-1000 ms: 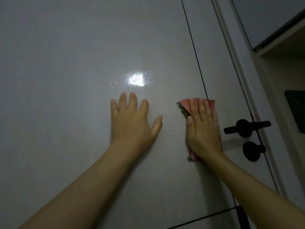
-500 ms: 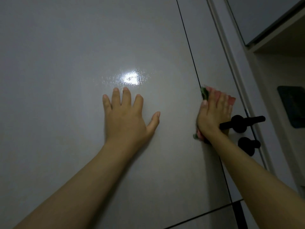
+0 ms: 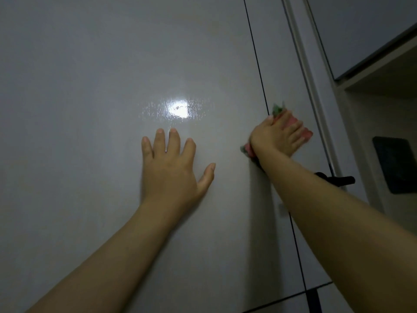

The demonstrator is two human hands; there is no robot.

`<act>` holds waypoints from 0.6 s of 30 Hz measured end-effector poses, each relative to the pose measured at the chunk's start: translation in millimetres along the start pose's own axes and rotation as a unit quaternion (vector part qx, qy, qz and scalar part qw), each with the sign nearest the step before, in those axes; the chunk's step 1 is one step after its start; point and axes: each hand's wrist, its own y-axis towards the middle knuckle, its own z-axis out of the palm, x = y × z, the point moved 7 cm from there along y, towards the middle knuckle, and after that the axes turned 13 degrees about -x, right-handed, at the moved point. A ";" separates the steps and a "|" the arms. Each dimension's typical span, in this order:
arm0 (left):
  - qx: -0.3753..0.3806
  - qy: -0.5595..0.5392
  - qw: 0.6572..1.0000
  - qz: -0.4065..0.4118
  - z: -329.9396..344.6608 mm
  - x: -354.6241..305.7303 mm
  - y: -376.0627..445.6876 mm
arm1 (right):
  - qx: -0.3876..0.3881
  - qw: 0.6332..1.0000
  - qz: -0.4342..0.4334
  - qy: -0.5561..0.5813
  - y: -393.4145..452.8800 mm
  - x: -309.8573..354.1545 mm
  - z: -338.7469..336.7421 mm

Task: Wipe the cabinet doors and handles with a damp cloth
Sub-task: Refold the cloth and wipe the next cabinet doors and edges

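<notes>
- head view: left hand (image 3: 171, 168) flat on the wide cabinet door (image 3: 90, 109), fingers straight and spread, thumb out, holds nothing, looks like a brace.
- head view: right hand (image 3: 276, 137) presses a pink cloth (image 3: 305, 132) against the narrow door panel (image 3: 284, 64), just right of the dark seam (image 3: 255, 53). fingers laid fairly straight over the cloth; whether the thumb tucks around its edge, cannot tell, that part is blurred.
- head view: cloth pokes out past the fingertips, above the thumb (greenish edge) and below the wrist. it sits on the seam side of the narrow panel, above the black handle (image 3: 338, 178).
- head view: handle half hidden behind the right forearm; it looks untouched, so handles are probably not done yet.
- head view: bright glare patch (image 3: 178, 108) with fine streaks on the wide door, above the left fingers, likely damp film.
- risk: bare left palm on a glossy door could leave prints or smears on wiped area.
- risk: loose cloth corners could snag in the seam or bunch, so the hand slides off the cloth.
- risk: forearm close over the handle; a downward stroke could knock it or swing the door.
- risk: dim light, missed patches are easy.
- head view: dark panel (image 3: 394, 163) on the far right wall, well apart from the work.
</notes>
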 end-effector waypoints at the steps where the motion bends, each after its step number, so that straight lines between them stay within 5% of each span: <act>1: -0.006 -0.002 1.000 0.001 -0.7 0.2 0.3 | 0.001 0.999 0.036 -0.008 12.7 -3.0 0.4; 9: 0.003 -0.002 1.000 -0.004 2.4 -0.4 -0.4 | 0.018 0.985 0.172 -0.012 26.3 -39.5 3.3; 18: 0.045 -0.003 0.999 -0.016 -0.2 1.3 0.5 | 0.015 0.978 0.206 0.012 -7.3 -56.3 -1.6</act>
